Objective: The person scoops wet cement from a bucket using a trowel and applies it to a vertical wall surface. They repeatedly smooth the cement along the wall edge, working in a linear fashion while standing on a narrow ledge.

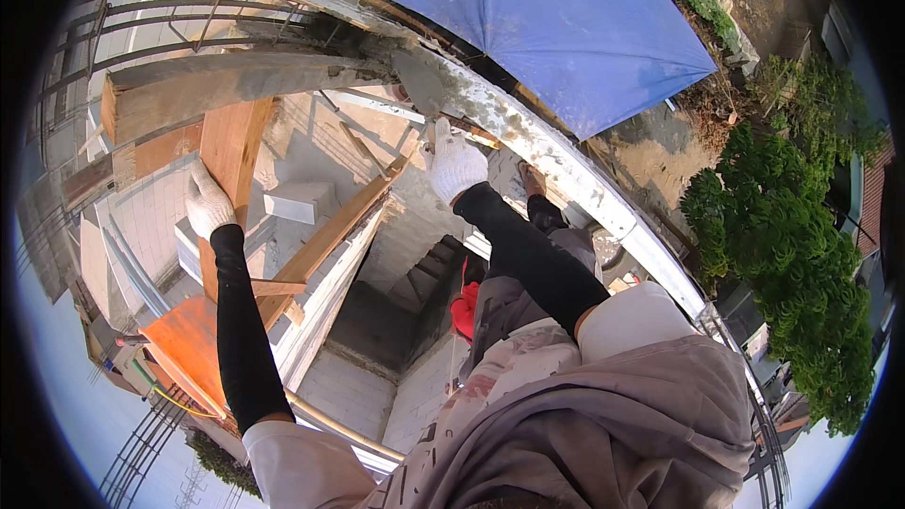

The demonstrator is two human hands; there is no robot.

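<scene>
A white knitted glove covers my left hand (209,203), which grips a reddish-brown wooden plank (231,151) that rises toward a weathered timber beam (226,90). My right hand (454,160), also gloved, is curled at the mortar-smeared edge of a long whitish concrete ledge (566,170); what its fingers hold is unclear. A grey patch of mortar (415,75) lies just beyond it. Beside that hand my bare foot (531,179) rests by the ledge. Another timber (330,250) slants below, between my arms.
An open drop with dark steps (424,278) lies below, with something red (464,306) in it. Rebar cages (189,14) run at upper left, near white blocks (297,203). An orange board (179,344) sits lower left. A blue tarpaulin (547,28) and trees (764,254) lie beyond the ledge.
</scene>
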